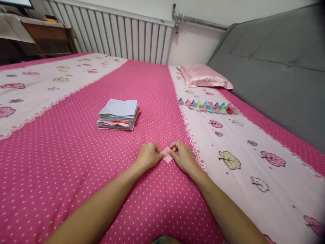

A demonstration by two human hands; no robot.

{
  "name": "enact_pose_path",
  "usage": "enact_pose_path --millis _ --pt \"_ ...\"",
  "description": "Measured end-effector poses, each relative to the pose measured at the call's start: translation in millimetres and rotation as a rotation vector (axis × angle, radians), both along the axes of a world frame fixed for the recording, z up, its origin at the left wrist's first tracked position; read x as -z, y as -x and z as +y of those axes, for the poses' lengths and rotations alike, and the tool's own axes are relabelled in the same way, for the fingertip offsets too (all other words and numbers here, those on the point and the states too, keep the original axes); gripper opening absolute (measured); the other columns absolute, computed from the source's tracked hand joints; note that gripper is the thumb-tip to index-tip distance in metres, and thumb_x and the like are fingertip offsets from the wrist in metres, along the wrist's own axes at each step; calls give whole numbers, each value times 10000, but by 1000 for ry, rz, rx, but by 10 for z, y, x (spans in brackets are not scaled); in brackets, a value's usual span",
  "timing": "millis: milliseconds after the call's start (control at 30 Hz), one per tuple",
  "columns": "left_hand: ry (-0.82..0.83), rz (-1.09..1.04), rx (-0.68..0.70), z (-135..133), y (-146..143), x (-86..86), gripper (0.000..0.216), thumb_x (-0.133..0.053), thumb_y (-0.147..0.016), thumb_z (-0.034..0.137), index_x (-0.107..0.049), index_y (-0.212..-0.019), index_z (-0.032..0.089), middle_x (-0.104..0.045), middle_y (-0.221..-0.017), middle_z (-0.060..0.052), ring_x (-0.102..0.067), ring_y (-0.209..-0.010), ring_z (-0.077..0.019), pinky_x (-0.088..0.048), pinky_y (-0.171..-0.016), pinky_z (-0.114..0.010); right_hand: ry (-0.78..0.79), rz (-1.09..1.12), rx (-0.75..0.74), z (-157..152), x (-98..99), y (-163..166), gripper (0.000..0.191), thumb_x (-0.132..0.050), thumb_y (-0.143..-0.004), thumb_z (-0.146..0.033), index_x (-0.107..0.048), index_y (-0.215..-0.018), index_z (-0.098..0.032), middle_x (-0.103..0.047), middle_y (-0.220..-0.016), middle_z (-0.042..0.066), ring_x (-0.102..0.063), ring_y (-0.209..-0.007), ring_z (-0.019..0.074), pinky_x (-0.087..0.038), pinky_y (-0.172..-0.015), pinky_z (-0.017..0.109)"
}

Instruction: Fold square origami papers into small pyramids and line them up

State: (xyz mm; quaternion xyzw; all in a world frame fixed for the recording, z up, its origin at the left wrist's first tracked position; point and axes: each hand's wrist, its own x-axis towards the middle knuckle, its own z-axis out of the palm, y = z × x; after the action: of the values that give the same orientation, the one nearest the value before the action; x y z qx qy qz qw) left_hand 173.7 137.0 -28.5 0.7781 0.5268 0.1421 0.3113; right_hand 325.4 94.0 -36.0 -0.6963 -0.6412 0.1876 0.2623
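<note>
Between my two hands is a small folded piece of pink paper (167, 158), roughly diamond-shaped, just above or on the dotted bedspread. My left hand (150, 155) pinches its left corner between thumb and fingers. On the opposite side, my right hand (183, 156) grips the right corner, its thumb lying over the paper's face. Beyond my left hand lies a stack of coloured paper sheets (119, 110) with a pale sheet on top. Two rows of small folded paper pieces (210, 109) in several colours stand to the far right of my hands.
The pink and white bedspread (142, 88) stretches under everything. A shiny pink pillow (203, 76) rests by the grey headboard (276, 51). Along the wall runs a white radiator (114, 30) with a pipe (203, 22). A wooden desk (45, 34) stands at the far left.
</note>
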Motion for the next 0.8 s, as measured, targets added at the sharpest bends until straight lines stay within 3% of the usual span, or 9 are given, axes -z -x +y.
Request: enact_pose_path --millis 167,333,500,667,800 --pt "140 -230 -39 21 21 57 209 -603 -636 330 -575 -550 142 -430 -452 46 -338 -436 -73 -218 -452 -213 41 141 -2 -4 -32 -69 182 -560 -743 -283 -616 -873 -167 -644 -799 34 -574 -693 151 -413 -648 269" --pt "372 -547 -128 16 48 1 244 -649 -605 346 -551 -595 123 -424 -452 63 -299 -410 -46 -210 -431 -200 80 444 -70 31 14 -166 236 -591 -718 -337 -643 -846 -145 -660 -775 36 -586 -679 145 -427 -634 256" --pt "412 -692 -92 7 58 -53 243 -668 -620 331 -567 -633 110 -486 -511 39 -373 -442 -42 -265 -449 -187 53 759 -88 32 -44 -150 271 -630 -690 -372 -639 -806 -128 -642 -705 20 -563 -615 118 -416 -602 234" --pt "475 -755 -24 -16 31 -69 276 -680 -629 350 -615 -710 94 -601 -605 -24 -496 -506 -69 -378 -522 -200 52 807 -123 8 -87 -130 253 -647 -686 -374 -638 -757 -131 -635 -691 19 -566 -624 122 -428 -623 239" --pt "495 -743 -20 -31 12 -60 335 -681 -629 399 -652 -737 83 -644 -650 -60 -520 -510 -78 -398 -523 -207 60 718 -181 -4 -71 -126 256 -593 -732 -380 -635 -764 -130 -641 -707 28 -571 -625 129 -433 -608 240"
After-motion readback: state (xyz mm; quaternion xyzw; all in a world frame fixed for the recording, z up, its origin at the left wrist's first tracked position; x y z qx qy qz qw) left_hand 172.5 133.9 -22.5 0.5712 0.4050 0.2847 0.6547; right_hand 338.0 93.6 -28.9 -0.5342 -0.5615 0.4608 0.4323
